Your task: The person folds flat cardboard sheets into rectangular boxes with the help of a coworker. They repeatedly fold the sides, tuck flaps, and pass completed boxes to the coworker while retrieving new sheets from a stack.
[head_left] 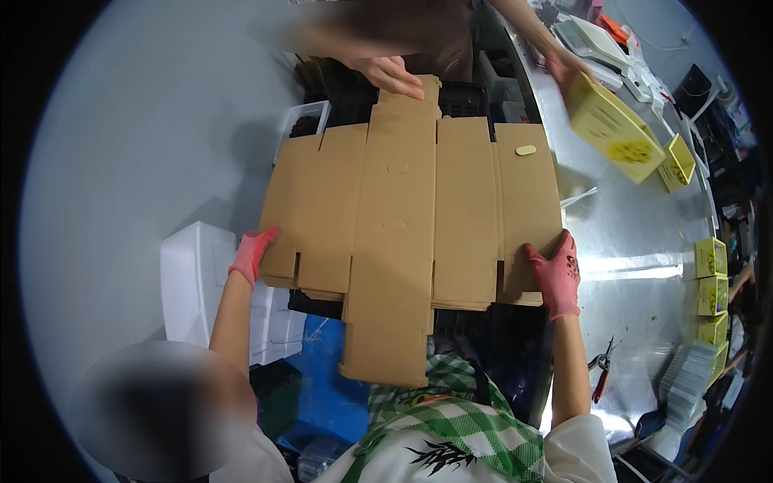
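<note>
A flat, unfolded cardboard box blank (394, 193) lies in front of me, with more cardboard edges showing beneath it. It has side flaps, slots and two oval cut marks in its middle panel. My left hand (256, 253), in a pink-red glove, grips the left edge near its lower corner. On the opposite edge my right hand (557, 275), gloved alike, closes on the cardboard with its thumb on top; the fingers underneath are hidden. A small pale yellow oval piece (526, 150) rests on the right panel. At the far end, a co-worker's hand (393, 76) reaches the blank's end flap.
The co-worker's other hand (566, 71) holds a yellow printed box (616, 133) over the metal table (620, 314). Red-handled pliers (601, 370), several small yellow boxes (712, 296) and clear plastic containers (684, 386) are there. A white bin (197, 274) stands at left. Dark crates (463, 98) lie under the cardboard.
</note>
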### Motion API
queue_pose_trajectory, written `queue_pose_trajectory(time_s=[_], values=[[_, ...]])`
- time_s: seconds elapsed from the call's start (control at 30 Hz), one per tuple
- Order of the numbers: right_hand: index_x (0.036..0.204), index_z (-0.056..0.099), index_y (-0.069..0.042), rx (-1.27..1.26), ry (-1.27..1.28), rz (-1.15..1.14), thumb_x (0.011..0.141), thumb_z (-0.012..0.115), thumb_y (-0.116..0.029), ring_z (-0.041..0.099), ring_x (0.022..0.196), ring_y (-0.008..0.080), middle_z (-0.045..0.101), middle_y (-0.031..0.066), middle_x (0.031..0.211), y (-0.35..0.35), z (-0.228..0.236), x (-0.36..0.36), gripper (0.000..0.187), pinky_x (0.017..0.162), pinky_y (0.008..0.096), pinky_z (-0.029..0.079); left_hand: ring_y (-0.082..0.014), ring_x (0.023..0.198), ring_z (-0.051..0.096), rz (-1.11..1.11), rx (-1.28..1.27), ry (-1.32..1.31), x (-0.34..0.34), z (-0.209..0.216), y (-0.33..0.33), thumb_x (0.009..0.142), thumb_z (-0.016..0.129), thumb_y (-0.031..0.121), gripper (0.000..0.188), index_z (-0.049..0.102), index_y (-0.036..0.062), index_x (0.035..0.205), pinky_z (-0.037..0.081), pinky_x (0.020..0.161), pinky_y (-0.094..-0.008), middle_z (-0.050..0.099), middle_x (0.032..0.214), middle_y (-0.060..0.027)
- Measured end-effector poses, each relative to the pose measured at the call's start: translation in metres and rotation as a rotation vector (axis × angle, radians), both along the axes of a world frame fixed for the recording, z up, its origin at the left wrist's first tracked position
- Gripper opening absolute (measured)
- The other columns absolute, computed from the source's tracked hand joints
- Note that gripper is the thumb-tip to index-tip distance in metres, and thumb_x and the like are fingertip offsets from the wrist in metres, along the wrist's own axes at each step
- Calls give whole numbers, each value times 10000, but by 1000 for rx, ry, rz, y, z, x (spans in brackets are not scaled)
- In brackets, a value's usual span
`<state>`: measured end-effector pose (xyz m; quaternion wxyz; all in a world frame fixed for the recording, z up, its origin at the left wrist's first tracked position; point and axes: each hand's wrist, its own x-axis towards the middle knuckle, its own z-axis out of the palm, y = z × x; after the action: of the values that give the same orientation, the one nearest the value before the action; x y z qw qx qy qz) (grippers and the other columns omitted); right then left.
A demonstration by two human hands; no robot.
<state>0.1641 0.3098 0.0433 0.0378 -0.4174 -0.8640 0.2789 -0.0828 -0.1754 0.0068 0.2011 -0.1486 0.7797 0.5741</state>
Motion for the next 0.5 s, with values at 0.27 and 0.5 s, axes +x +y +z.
queue_pose_trajectory(time_s=[0.27,0.5], values=[[1234,448,-3,86,-222,105,791,721,-432,581,1094,328,551,174,1212,14,21,2,674,909,410,469,-322,992,584,-214,-887,400,29,99,66,705,773,278,459,560,-10,991,494,800,-420,597,1045,-181],[1221,463,-42,134,99,175,748,752,-276,637,931,354,623,164,1061,-7,39,-4,602,775,416,517,-336,891,571,-450,-683,498,89,114,137,790,686,237,360,576,22,1058,469,796,-418,601,997,-168]])
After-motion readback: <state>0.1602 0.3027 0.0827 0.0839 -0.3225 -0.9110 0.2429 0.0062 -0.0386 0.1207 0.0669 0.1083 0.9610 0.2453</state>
